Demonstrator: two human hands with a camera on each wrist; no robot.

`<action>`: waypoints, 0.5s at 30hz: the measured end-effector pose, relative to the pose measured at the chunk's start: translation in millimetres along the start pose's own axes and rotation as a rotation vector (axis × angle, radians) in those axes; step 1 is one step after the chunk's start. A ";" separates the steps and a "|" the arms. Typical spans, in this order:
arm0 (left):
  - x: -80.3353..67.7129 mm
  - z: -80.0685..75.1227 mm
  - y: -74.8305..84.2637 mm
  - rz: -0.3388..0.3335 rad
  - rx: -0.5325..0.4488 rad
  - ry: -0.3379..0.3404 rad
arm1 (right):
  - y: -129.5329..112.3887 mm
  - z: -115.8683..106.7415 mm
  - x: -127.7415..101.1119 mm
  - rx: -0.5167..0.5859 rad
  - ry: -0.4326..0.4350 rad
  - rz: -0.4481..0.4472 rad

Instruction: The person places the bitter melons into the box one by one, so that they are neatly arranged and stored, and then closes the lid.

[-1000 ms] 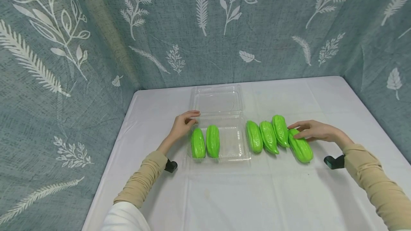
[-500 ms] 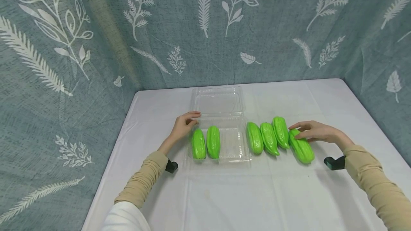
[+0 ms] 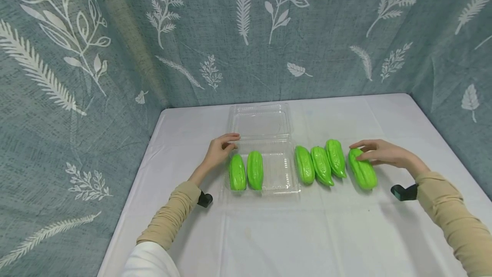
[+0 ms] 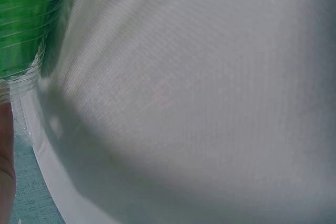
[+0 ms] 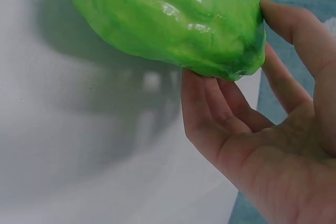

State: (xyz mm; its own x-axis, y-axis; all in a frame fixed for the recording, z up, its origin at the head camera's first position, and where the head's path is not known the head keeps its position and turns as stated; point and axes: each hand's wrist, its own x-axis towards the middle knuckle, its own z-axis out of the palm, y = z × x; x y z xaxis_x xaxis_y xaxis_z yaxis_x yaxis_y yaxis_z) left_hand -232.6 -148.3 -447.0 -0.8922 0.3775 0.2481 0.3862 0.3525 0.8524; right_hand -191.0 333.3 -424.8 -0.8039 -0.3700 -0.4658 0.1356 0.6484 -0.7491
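A clear plastic container (image 3: pixel 286 183) lies open, its lid (image 3: pixel 259 121) folded back. Two green gourds (image 3: pixel 237 172) (image 3: pixel 255 170) lie side by side in the tray's left half. My left hand (image 3: pixel 230 141) pinches the container's left rim by the hinge. In the left wrist view a gourd (image 4: pixel 26 19) shows through the plastic. Three more gourds (image 3: pixel 305 164) (image 3: pixel 321 166) (image 3: pixel 335 157) lie on the table right of the tray. My right hand (image 3: pixel 369 151) grips the far end of a further gourd (image 3: pixel 363 175), with fingers below and thumb above in the right wrist view (image 5: pixel 168 19).
A white cloth (image 3: pixel 307 234) covers the table. Blue leaf-print fabric walls (image 3: pixel 246 33) close in the back and both sides. The tray's right half holds nothing. A black wrist mount (image 3: pixel 401 192) sits on each forearm.
My right hand has shifted the rightmost gourd a little to the right, opening a gap from the other three. The left hand has stayed on the container rim.
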 end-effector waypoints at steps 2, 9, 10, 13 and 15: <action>-0.1 0.1 -0.3 0.001 0.000 0.001 | -0.4 -1.1 -0.6 0.009 0.005 -0.008; -0.2 0.4 -0.7 -0.003 -0.001 0.006 | -4.7 -3.7 -4.3 0.013 0.028 -0.027; 0.0 0.5 -0.9 -0.003 -0.002 0.006 | -5.4 -3.9 -4.6 0.010 0.031 -0.026; 0.3 0.6 -1.5 0.003 0.000 0.009 | -7.5 -4.8 -5.9 0.010 0.034 -0.023; 0.5 0.5 -1.8 0.008 0.001 0.012 | -8.9 -5.8 -6.9 0.001 0.038 -0.022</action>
State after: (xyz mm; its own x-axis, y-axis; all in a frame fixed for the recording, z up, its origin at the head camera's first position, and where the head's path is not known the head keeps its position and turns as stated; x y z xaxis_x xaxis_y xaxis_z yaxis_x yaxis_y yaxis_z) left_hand -233.7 -148.4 -448.6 -0.8916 0.3704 0.2604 0.3937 0.3502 0.8499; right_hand -190.1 334.0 -412.2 -0.8283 -0.3584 -0.4307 0.1184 0.6394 -0.7597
